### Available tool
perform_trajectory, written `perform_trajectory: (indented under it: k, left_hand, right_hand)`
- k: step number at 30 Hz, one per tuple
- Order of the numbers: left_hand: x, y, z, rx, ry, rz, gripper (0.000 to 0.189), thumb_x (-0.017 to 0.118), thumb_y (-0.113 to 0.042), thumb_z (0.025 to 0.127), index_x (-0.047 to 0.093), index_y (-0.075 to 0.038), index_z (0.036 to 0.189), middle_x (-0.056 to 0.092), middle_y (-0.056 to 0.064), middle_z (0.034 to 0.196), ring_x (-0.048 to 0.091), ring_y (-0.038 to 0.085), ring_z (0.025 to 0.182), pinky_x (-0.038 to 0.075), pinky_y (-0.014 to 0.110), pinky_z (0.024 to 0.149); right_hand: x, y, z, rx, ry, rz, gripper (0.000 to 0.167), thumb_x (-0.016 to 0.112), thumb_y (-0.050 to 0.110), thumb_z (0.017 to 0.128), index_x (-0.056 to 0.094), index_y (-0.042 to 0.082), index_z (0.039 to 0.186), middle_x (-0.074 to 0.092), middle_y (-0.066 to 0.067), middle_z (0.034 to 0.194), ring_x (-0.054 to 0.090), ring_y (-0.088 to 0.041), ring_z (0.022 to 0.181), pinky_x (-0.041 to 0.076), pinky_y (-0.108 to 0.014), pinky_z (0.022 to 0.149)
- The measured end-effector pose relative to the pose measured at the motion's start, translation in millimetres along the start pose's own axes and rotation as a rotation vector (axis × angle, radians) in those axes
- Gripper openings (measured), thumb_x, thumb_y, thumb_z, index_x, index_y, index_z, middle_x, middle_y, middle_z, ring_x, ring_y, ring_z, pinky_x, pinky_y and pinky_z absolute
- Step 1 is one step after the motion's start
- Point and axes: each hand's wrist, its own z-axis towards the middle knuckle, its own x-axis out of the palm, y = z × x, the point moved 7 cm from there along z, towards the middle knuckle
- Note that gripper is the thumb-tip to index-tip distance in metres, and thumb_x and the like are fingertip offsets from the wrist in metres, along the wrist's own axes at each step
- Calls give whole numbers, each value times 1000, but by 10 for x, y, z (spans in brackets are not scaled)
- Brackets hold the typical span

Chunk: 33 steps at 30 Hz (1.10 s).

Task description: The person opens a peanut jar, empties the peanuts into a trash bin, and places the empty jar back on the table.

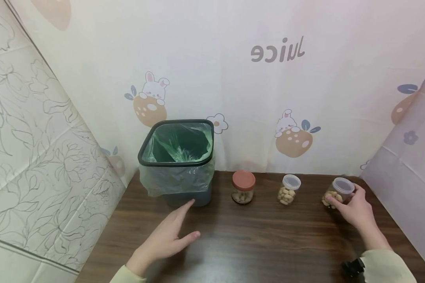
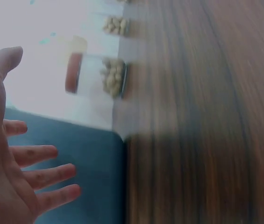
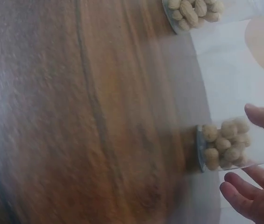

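Observation:
At the table's right end my right hand (image 1: 357,206) holds a clear jar of unshelled peanuts (image 3: 227,144) with a whitish lid (image 1: 343,185). The thumb lies on one side and the fingers on the other, the lower fingers spread. My left hand (image 1: 166,237) hangs above the table in front of the bin, fingers straight and thumb apart, holding nothing. In the left wrist view its palm and spread fingers (image 2: 52,177) show against the bin's blue-grey side (image 2: 94,154). Whether that hand touches the bin cannot be told.
A bin with a dark rim (image 1: 175,164) and a translucent green liner (image 1: 177,179) stands at the back left. Right of it are a red-lidded peanut jar (image 1: 243,184) and a smaller white-lidded one (image 1: 288,190). Patterned cloth (image 1: 233,86) hangs behind the brown table (image 1: 269,243).

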Motion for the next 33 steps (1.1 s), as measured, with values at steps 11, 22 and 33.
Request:
perform_trajectory:
  k: [11,22,33]
  left_hand:
    - [208,-488,384,96,-30,-46,91,77,-47,101,31,-14,172,43,3,172,46,22,154,42,48,123]
    - [222,-1016,729,248,-88,-70,89,76,-42,102,26,-21,174,49,5,166,50,22,150,47,51,118]
    - [279,-1331,781,477,-97,-58,86,75,-37,103,29,-15,173,36,10,174,45,28,155,45,48,120]
  right_hand:
    - [-110,346,-288,-106,-172,7,82,88,42,92,50,-10,143,61,-40,130,64,-56,113,48,-58,85]
    - [73,1602,-999,-587,-273,35,74,105,19,59,74,12,126,68,-6,110,57,-13,96,45,-28,81]
    - [584,2259,-1503,-792,11,124,73,101,19,70,71,25,137,68,16,118,61,-7,103,56,-27,79]
